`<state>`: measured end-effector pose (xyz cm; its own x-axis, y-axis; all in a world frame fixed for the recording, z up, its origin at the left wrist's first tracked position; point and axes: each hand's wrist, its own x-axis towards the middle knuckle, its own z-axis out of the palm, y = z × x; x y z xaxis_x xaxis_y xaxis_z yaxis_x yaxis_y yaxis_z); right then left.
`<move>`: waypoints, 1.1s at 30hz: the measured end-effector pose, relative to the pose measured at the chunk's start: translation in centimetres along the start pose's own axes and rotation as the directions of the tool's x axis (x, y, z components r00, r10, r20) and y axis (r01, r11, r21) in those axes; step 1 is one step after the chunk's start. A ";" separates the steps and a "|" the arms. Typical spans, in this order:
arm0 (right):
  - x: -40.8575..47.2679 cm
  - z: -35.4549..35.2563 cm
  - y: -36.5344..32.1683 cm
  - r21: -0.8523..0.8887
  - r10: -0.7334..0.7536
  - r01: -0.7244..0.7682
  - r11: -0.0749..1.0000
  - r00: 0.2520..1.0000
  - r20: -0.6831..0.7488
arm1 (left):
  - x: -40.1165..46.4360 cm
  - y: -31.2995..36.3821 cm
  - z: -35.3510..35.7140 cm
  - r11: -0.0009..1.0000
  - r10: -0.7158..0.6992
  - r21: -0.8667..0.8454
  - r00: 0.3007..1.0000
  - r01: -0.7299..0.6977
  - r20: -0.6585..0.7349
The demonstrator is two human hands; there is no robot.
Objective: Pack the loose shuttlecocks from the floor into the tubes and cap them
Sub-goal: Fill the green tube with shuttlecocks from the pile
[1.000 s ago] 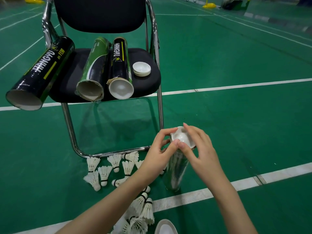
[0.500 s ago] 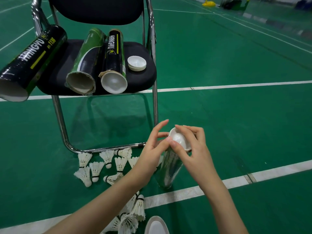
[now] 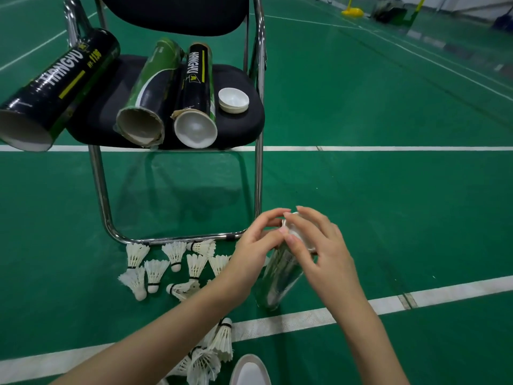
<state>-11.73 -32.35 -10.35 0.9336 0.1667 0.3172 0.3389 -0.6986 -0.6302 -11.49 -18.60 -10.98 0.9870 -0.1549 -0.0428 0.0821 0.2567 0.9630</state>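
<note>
You are at the capping step: your left hand (image 3: 256, 240) and right hand (image 3: 319, 251) both pinch the white cap (image 3: 301, 238) onto the top of the tube (image 3: 277, 282), which stands tilted on the floor (image 3: 388, 204). Next, I judge, press the cap down evenly until it seats. Loose shuttlecocks (image 3: 172, 262) still lie at 9 o'clock from the tube, more at 7 o'clock. On the chair (image 3: 244, 126) at 11 o'clock wait three open tubes (image 3: 150, 87) and spare caps (image 3: 233, 100) for them
</note>
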 end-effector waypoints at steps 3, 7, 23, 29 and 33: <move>-0.1 0.1 0.1 -0.004 0.005 -0.005 1.000 1.000 -0.003 | 0.0 -0.2 0.0 1.000 0.003 -0.003 1.000 -0.003 0.000; 0.0 -0.3 0.0 0.103 0.046 -0.049 0.993 0.998 0.031 | 0.1 -0.3 0.2 1.000 -0.008 0.019 1.000 0.008 -0.006; -0.1 0.5 -0.6 0.003 0.064 -0.064 0.998 0.998 0.020 | 0.1 -0.4 -0.9 0.999 -0.031 0.039 0.999 0.031 0.006; -0.5 0.3 -0.2 0.061 0.098 -0.099 0.993 0.995 0.011 | -0.3 -0.2 -0.6 0.996 -0.024 0.090 0.999 0.021 0.031; -0.2 0.2 -0.5 0.051 0.124 -0.127 0.991 0.990 0.060 | -0.2 0.6 -0.6 0.986 -0.086 0.145 0.995 0.079 0.045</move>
<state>-12.09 -31.93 -10.25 0.9737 0.1205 0.1933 0.2230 -0.6774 -0.7010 -11.53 -17.85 -10.50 0.9690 -0.2190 -0.1140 0.1390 0.1021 0.9850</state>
